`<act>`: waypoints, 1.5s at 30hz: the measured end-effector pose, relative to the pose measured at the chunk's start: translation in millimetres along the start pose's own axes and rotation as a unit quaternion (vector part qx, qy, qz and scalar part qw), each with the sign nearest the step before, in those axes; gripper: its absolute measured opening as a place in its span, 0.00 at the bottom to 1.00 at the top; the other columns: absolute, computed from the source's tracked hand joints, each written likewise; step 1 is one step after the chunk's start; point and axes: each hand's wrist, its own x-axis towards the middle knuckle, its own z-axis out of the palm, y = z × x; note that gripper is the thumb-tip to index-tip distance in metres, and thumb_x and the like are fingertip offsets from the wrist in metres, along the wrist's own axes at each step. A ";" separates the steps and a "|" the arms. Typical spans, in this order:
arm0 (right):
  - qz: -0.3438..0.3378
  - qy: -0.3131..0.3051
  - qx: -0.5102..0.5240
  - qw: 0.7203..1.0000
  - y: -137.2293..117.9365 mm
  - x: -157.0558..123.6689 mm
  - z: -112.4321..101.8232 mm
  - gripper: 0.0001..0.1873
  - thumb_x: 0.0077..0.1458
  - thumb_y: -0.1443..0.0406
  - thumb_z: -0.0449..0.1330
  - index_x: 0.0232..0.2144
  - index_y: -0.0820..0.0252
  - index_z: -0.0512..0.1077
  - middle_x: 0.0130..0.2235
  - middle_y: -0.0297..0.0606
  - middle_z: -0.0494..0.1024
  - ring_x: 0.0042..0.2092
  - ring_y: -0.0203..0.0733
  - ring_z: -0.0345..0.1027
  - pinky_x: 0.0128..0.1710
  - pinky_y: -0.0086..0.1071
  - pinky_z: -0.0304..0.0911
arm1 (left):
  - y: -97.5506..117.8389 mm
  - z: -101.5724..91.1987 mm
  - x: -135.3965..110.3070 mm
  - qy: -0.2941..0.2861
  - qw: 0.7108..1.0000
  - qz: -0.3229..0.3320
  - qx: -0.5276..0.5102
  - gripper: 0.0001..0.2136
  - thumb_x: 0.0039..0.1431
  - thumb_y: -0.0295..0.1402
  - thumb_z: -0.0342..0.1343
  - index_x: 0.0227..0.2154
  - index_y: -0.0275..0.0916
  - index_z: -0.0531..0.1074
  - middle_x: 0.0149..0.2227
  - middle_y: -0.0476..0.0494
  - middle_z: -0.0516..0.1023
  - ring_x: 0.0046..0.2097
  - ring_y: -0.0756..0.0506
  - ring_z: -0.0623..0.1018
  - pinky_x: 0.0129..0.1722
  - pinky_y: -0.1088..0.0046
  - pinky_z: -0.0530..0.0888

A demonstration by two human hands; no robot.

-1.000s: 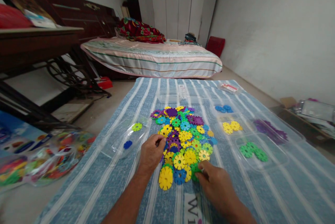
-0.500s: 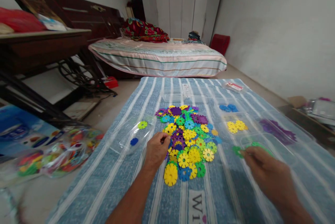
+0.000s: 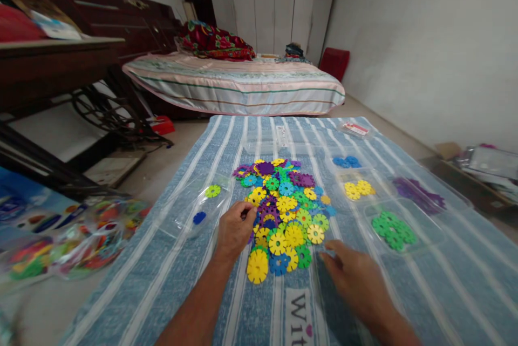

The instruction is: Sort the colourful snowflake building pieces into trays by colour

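Observation:
A heap of notched plastic building discs (image 3: 286, 203) in yellow, green, blue and purple lies in the middle of the table. At its left edge is my left hand (image 3: 237, 227), fingers curled in and pressed together; what they hold, if anything, is hidden. My right hand (image 3: 356, 276), a little blurred, hovers just right of the heap's near end, thumb and forefinger apart with nothing visible between them. To the right, a clear tray (image 3: 431, 243) holds green discs (image 3: 393, 230). Farther back, clear trays hold yellow discs (image 3: 358, 189), blue discs (image 3: 347, 162) and purple discs (image 3: 418, 195).
On the left, a clear tray (image 3: 168, 224) carries a lime disc (image 3: 212, 191) and a dark blue disc (image 3: 199, 217). A small clear box (image 3: 355, 129) sits at the table's far right. Bagged toys (image 3: 101, 238) lie on the floor at left; a bed (image 3: 243, 84) stands beyond.
My right hand has moved left from the green tray to beside the heap, and the green disc it held now lies among those in that tray. My left hand stays at the heap's edge.

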 end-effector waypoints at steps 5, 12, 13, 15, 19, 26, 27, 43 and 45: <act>-0.021 -0.078 -0.022 0.996 -23.7 7.6 6.1 0.12 0.56 0.64 0.51 0.40 0.56 0.71 0.30 0.35 0.79 0.32 0.39 0.73 0.27 0.26 0.53 | -0.1 -0.4 1.3 -0.001 1.000 0.002 -0.001 0.09 0.52 0.37 0.50 0.25 0.40 0.72 0.28 0.49 0.77 0.30 0.49 0.75 0.34 0.75 0.71; -0.007 -0.128 -0.034 0.991 -35.5 14.9 3.5 0.12 0.55 0.65 0.51 0.40 0.56 0.71 0.34 0.38 0.80 0.36 0.41 0.73 0.30 0.27 0.53 | -2.0 -0.4 1.3 -0.006 1.000 0.007 0.002 0.09 0.52 0.38 0.50 0.25 0.40 0.71 0.28 0.49 0.77 0.31 0.49 0.75 0.36 0.74 0.72; -0.007 -0.129 -0.036 0.991 -35.8 15.3 4.0 0.12 0.55 0.66 0.51 0.40 0.55 0.71 0.34 0.38 0.80 0.36 0.41 0.73 0.30 0.27 0.53 | -1.9 -0.5 1.4 -0.007 1.000 0.006 0.003 0.09 0.52 0.38 0.49 0.25 0.40 0.71 0.28 0.49 0.77 0.31 0.49 0.75 0.36 0.74 0.72; -0.010 -0.126 -0.037 0.991 -35.9 15.5 5.2 0.12 0.55 0.66 0.51 0.40 0.55 0.71 0.34 0.37 0.80 0.35 0.40 0.73 0.29 0.27 0.53 | -1.2 -0.8 1.7 -0.007 1.000 0.005 0.006 0.09 0.52 0.38 0.49 0.25 0.40 0.71 0.28 0.49 0.77 0.31 0.49 0.75 0.36 0.74 0.72; -0.015 -0.117 -0.036 0.992 -35.0 15.0 7.0 0.10 0.54 0.66 0.51 0.38 0.55 0.71 0.33 0.36 0.79 0.35 0.39 0.73 0.28 0.27 0.52 | 0.1 -1.2 2.5 -0.005 1.000 0.001 0.006 0.09 0.52 0.37 0.49 0.24 0.40 0.71 0.27 0.49 0.77 0.30 0.49 0.75 0.35 0.74 0.72; 0.008 -0.108 -0.005 0.994 -30.9 14.5 9.6 0.08 0.52 0.66 0.53 0.37 0.58 0.68 0.29 0.35 0.78 0.32 0.39 0.72 0.27 0.27 0.49 | -2.5 -0.3 2.4 -0.008 1.000 0.006 0.011 0.10 0.53 0.38 0.49 0.25 0.40 0.71 0.27 0.49 0.77 0.31 0.48 0.75 0.34 0.74 0.71; 0.009 -0.103 0.006 0.995 -29.6 14.4 10.5 0.08 0.51 0.66 0.54 0.36 0.58 0.68 0.28 0.34 0.78 0.31 0.39 0.71 0.27 0.27 0.48 | -2.8 -0.2 2.4 -0.009 1.000 0.007 0.014 0.10 0.53 0.38 0.49 0.25 0.40 0.71 0.27 0.49 0.77 0.31 0.48 0.75 0.34 0.74 0.71; 0.054 -0.052 0.291 0.954 -9.3 11.5 20.6 0.07 0.51 0.62 0.52 0.23 0.57 0.61 0.19 0.26 0.62 0.23 0.33 0.58 0.23 0.26 0.48 | -0.7 0.5 1.2 -0.015 1.000 -0.012 0.008 0.09 0.53 0.37 0.49 0.26 0.39 0.72 0.28 0.49 0.76 0.31 0.49 0.75 0.36 0.74 0.71; 0.062 -0.056 0.314 0.946 -8.5 11.6 20.5 0.09 0.51 0.62 0.52 0.22 0.57 0.61 0.19 0.26 0.61 0.22 0.33 0.56 0.23 0.26 0.48 | -0.9 0.3 0.5 -0.017 1.000 -0.011 0.007 0.09 0.53 0.36 0.49 0.25 0.39 0.72 0.28 0.49 0.76 0.31 0.49 0.75 0.35 0.75 0.71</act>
